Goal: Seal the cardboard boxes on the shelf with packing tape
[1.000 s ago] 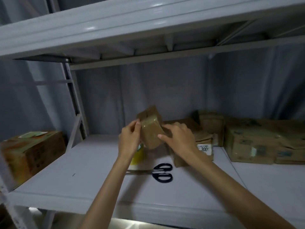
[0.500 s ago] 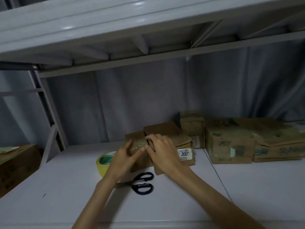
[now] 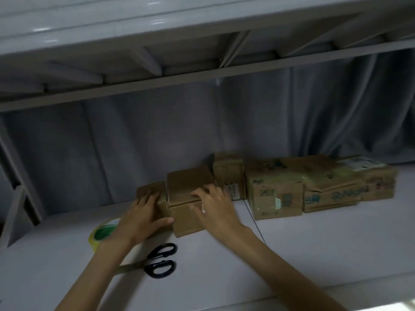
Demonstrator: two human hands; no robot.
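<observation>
A small cardboard box (image 3: 151,190) stands on the white shelf (image 3: 314,250), pushed against a larger brown box (image 3: 189,184). My left hand (image 3: 141,217) lies over the small box with fingers spread and the thumb against the larger box's front. My right hand (image 3: 213,207) rests on the larger box's front top edge, fingers loosely bent. A yellow and green roll of packing tape (image 3: 103,232) lies left of my left wrist, partly hidden by it. Black-handled scissors (image 3: 157,261) lie on the shelf below my hands.
More cardboard boxes line the back right: a small one (image 3: 229,173), a taped one (image 3: 275,194) and flatter ones (image 3: 336,187) further right. A grey curtain hangs behind. The upper shelf (image 3: 157,37) runs close overhead; a slanted upright (image 3: 13,176) stands at left.
The small box I held up in both hands has come down onto the shelf beside the larger box. My right hand has moved onto the larger box; the view swung right.
</observation>
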